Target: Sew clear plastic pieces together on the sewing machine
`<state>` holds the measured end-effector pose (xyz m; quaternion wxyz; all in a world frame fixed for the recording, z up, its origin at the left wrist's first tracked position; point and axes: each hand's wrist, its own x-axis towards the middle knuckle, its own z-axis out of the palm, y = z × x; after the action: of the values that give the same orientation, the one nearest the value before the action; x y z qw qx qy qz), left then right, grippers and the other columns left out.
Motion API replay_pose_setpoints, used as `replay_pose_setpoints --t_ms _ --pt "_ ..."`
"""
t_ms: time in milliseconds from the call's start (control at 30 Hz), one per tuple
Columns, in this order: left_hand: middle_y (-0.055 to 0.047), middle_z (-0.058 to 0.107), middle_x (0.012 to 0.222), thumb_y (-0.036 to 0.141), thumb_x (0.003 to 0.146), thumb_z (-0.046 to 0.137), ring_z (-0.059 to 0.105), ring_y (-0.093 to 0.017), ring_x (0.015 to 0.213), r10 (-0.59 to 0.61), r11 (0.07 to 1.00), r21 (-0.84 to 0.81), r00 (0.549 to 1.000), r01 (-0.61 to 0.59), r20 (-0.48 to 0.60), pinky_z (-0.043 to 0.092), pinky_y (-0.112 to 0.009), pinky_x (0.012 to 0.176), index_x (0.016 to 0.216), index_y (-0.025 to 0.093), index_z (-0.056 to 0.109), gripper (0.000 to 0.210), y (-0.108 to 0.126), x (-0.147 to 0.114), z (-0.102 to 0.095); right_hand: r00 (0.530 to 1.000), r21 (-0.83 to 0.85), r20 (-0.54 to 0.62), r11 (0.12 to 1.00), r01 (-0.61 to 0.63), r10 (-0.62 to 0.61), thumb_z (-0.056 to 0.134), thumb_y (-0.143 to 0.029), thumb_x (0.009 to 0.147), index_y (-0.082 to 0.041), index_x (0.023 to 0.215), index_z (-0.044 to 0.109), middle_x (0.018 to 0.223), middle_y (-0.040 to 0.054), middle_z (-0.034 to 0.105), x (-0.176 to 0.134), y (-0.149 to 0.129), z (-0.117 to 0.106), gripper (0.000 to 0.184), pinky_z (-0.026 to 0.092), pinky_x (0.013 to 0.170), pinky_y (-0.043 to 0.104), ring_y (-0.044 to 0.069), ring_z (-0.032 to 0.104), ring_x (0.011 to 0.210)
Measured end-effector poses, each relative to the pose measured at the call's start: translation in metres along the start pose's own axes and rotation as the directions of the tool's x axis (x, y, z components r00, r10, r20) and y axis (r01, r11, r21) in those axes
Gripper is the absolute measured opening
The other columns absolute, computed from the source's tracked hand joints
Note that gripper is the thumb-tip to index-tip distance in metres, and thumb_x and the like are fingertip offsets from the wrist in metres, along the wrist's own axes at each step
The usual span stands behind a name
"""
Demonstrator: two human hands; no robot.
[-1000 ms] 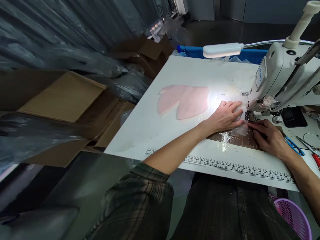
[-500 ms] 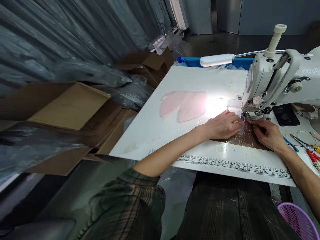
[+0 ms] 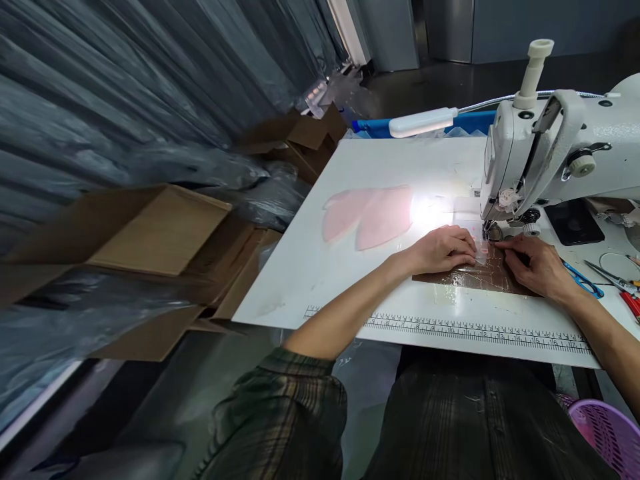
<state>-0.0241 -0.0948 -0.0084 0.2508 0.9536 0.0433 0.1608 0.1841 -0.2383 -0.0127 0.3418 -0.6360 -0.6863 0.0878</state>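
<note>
My left hand (image 3: 447,249) rests on the table with its fingers curled, left of the needle of the sewing machine (image 3: 505,173). Its fingertips press the left edge of a small translucent film piece (image 3: 481,255) with pinkish marks, by the presser foot (image 3: 486,230). On the right, my right hand (image 3: 535,265) has its thumb and forefinger drawn together close to the foot; what they pinch is too small to make out. Beneath both hands lies a shiny brown sheet (image 3: 475,279) on the white table (image 3: 300,287).
Flat pink pieces (image 3: 383,220) lie to the left. A printed ruler (image 3: 450,328) runs along the front edge. Blue-handled scissors (image 3: 583,279), metal snips (image 3: 605,275) and a black phone (image 3: 573,222) lie at right. Cardboard boxes (image 3: 160,230) stand left; a purple basket (image 3: 607,427) sits below.
The view has shifted slightly. My left fingers have drawn back a little to the left, showing more of the translucent film piece. My right hand stays by the presser foot.
</note>
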Motion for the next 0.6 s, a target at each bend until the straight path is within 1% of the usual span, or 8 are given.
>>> replay_pose_setpoints --t_ms 67,133,267,333,400,467,600 --pt "-0.006 0.076 0.098 0.027 0.096 0.065 0.071 -0.016 0.090 0.014 1.000 -0.023 0.999 -0.015 -0.040 0.059 -0.034 0.081 0.092 0.021 0.076 0.013 0.000 -0.001 0.003 1.000 -0.007 0.010 1.000 -0.002 0.003 0.052 -0.026 0.089 -0.020 0.103 0.079 0.091 0.0087 0.074 0.000 0.000 0.000 0.031 0.059 0.078 0.038 0.023 0.070 0.084" --pt "-0.006 0.076 0.097 0.024 0.096 0.062 0.071 -0.016 0.090 0.040 0.999 -0.002 0.993 -0.041 -0.109 0.058 -0.034 0.080 0.093 0.021 0.076 0.014 0.000 -0.003 0.006 1.000 -0.011 0.017 1.000 -0.007 0.008 0.052 -0.026 0.089 -0.021 0.104 0.079 0.092 0.0089 0.074 0.000 0.001 0.001 0.031 0.058 0.079 0.040 0.023 0.070 0.085" --pt "-0.006 0.076 0.099 0.025 0.098 0.057 0.070 -0.017 0.090 0.111 0.988 0.134 0.950 -0.075 -0.293 0.056 -0.037 0.081 0.092 0.020 0.072 0.018 0.000 -0.004 0.011 1.000 0.002 0.003 1.000 -0.025 0.025 0.052 -0.029 0.090 -0.021 0.105 0.078 0.092 0.0089 0.073 -0.002 0.002 0.002 0.032 0.058 0.080 0.039 0.023 0.069 0.085" --pt "-0.007 0.076 0.100 0.027 0.099 0.055 0.070 -0.017 0.090 0.155 0.978 0.186 0.936 -0.099 -0.316 0.055 -0.037 0.081 0.092 0.019 0.071 0.019 0.001 -0.004 0.014 0.999 -0.002 -0.003 0.999 -0.032 0.032 0.052 -0.030 0.090 -0.022 0.106 0.078 0.091 0.0088 0.073 -0.002 0.002 0.003 0.032 0.058 0.080 0.039 0.023 0.069 0.085" --pt "-0.007 0.075 0.101 0.027 0.101 0.052 0.069 -0.017 0.092 0.191 0.965 0.226 0.943 -0.130 -0.271 0.055 -0.037 0.081 0.095 0.019 0.070 0.021 0.003 -0.003 0.016 1.000 -0.015 -0.002 0.999 -0.030 0.030 0.051 -0.030 0.090 -0.021 0.107 0.079 0.091 0.0097 0.073 -0.002 0.002 0.003 0.033 0.058 0.078 0.039 0.023 0.069 0.084" --pt "-0.008 0.075 0.102 0.024 0.103 0.047 0.069 -0.017 0.093 0.207 0.954 0.255 0.961 -0.157 -0.183 0.054 -0.037 0.082 0.098 0.019 0.070 0.024 0.004 -0.003 0.017 1.000 -0.025 0.002 0.999 -0.023 0.023 0.050 -0.029 0.089 -0.020 0.108 0.079 0.091 0.0108 0.073 -0.002 0.002 0.003 0.035 0.058 0.078 0.041 0.024 0.069 0.083" --pt "-0.007 0.076 0.101 0.021 0.105 0.040 0.067 -0.017 0.091 0.165 0.942 0.301 0.986 -0.149 -0.028 0.053 -0.038 0.083 0.097 0.018 0.070 0.031 0.008 -0.004 0.016 1.000 -0.046 0.019 0.999 -0.020 0.021 0.051 -0.029 0.090 -0.021 0.108 0.078 0.095 0.0105 0.073 -0.002 0.003 0.003 0.034 0.058 0.082 0.042 0.024 0.068 0.086"
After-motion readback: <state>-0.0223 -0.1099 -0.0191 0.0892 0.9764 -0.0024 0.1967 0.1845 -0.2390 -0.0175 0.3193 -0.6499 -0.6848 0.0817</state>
